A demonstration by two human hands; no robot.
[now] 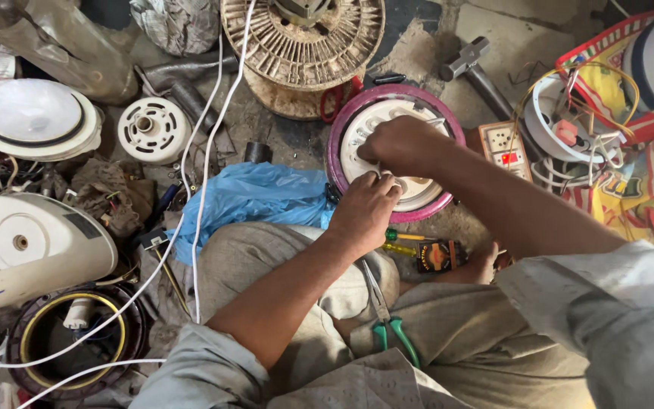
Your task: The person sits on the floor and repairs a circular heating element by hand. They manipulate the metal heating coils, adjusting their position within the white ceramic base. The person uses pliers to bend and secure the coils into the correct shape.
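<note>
My left hand [367,206] and right hand [399,144] pinch small parts on the purple-rimmed round motor housing [342,144]; I judge fastening continues, needing steady fingers.

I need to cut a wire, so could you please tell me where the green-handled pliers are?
In the head view, the green-handled pliers lie on the person's lap, low and centre, just below the left hand.
</note>
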